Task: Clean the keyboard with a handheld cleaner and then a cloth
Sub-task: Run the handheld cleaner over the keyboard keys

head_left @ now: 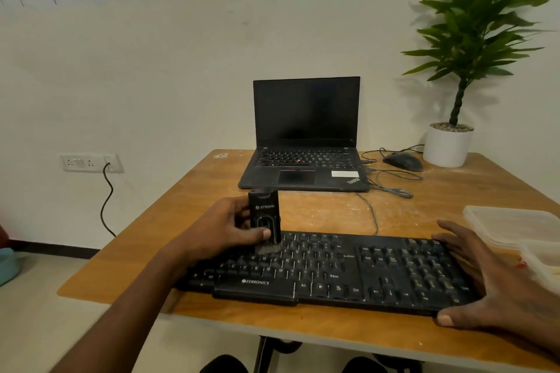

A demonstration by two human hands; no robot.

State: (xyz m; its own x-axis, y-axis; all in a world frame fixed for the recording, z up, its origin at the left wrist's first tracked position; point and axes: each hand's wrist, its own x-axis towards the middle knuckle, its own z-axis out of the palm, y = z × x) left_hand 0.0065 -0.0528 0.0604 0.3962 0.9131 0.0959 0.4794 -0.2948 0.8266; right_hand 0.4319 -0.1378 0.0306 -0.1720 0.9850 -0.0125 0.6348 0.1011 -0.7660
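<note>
While the black keyboard (327, 272) lies along the table's near edge, the handheld cleaner (264, 216) stands upright over its upper left rows, brush tip down on the keys. The left hand (224, 228) grips that black cleaner, fingers curled round its far side, thumb pressed across the front. Over at the keyboard's right end, the right hand (481, 278) lies spread on the number pad side, fingers straight and relaxed, thumb at the front edge, holding nothing, just bracing the board.

Behind the keyboard, toward the table's (188, 191) far edge, an open laptop (306, 136) sits with a dark screen. Just right of it, a black mouse (403, 161) rests among loose grey cables (391, 183), one cable trailing down toward the keyboard. At the far right corner stands a green plant in a white pot (447, 145). Clear plastic containers (515, 227) sit at the right edge, near the right hand's fingertips. On the wall to the left, a switch panel (91, 162) has a black cord hanging from it.
</note>
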